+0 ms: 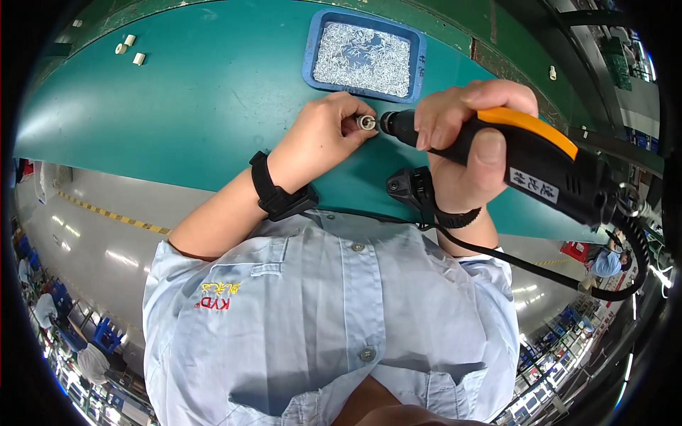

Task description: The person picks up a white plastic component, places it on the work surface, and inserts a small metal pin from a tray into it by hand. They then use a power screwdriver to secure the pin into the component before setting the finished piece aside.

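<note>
**Rotary tool meets a small metal part**

Pale blue shirt fabric (341,312) fills the lower view. Above it, over a green table (177,106), the left hand (323,138) pinches a small round metal part (366,122) between its fingertips. Touching that part is the black nose of an orange-and-black rotary tool (526,160), clenched in the right hand (465,153). Beyond both hands sits a blue tray (311,57) of silvery pieces.

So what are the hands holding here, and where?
Left hand pinches a small silver metal ring by its rim; right hand grips the black-and-orange rotary tool around its body.
</note>
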A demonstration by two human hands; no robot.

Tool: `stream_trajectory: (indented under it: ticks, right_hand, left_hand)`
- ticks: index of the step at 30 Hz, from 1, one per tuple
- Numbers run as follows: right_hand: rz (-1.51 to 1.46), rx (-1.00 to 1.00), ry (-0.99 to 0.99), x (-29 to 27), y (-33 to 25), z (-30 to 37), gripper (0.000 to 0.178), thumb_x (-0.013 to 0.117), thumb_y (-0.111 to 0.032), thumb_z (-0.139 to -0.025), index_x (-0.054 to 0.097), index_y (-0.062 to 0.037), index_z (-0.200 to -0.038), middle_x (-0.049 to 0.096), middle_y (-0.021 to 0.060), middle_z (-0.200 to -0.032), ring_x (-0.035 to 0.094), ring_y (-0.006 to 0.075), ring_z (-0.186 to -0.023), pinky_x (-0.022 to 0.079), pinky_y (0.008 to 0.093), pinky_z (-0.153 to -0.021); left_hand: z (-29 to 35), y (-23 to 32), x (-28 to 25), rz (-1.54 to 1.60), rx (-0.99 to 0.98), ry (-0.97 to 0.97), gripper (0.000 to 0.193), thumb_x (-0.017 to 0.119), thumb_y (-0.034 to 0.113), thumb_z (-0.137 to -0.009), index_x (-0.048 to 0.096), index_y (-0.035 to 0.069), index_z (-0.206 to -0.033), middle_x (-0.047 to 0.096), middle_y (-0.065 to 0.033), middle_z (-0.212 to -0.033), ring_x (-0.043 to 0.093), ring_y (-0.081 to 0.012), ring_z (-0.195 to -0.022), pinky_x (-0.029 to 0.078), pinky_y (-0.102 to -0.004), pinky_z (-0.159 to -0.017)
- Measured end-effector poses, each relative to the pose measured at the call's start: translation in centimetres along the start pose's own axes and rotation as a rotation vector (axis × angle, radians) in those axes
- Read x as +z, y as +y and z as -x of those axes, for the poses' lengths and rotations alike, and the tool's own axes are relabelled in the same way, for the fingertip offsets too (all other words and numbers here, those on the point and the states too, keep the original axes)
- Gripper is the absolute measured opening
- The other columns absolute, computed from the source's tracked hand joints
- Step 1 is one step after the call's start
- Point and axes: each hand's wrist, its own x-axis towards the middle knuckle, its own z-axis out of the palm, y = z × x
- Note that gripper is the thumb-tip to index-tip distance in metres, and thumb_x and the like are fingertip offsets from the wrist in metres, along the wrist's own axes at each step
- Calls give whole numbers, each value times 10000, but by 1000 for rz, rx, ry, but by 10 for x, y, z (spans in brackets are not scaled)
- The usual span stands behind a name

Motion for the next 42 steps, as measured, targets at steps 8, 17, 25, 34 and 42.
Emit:
stream_trajectory:
  ticks: [8,17,25,34,42]
  right_hand:
    - [45,46,-62,7,8,-7,406,597,-385,-844,415,-40,-957,448,47,-578,443,147,-464,410,296,-475]
    - [-7,70,-80,9,13,-9,375,594,-362,-842,419,-45,-941,437,40,-565,432,142,-452,399,284,-462]
    - [17,90,-112,9,18,-13,370,592,-366,-840,428,-45,-922,425,31,-544,420,137,-431,395,282,-453]
    - [-319,-19,-215,-9,6,-7,464,687,-336,-811,409,-36,-1030,508,39,-618,506,137,-490,415,258,-474]
    - [-232,-146,-150,-49,-14,17,514,668,-431,-804,405,-61,-1043,496,22,-597,489,135,-469,381,262,-466]
  left_hand:
    - [-1,0,-3,-1,-3,-5,151,695,43,-717,639,-10,-848,609,-123,-772,619,-201,-635,498,-299,-585]
    - [-2,-4,-2,38,-7,-2,123,682,52,-723,639,1,-826,603,-123,-746,619,-215,-640,496,-309,-592]
    - [-3,-5,-3,53,-16,-13,120,675,57,-727,641,5,-830,605,-128,-754,618,-233,-643,491,-318,-588]
    - [0,-9,-6,-131,184,-89,171,678,61,-731,636,6,-888,609,-126,-793,617,-256,-681,494,-333,-635]
    - [-2,11,-15,-71,96,-293,207,660,36,-776,622,12,-977,608,-112,-869,612,-242,-714,492,-325,-615]
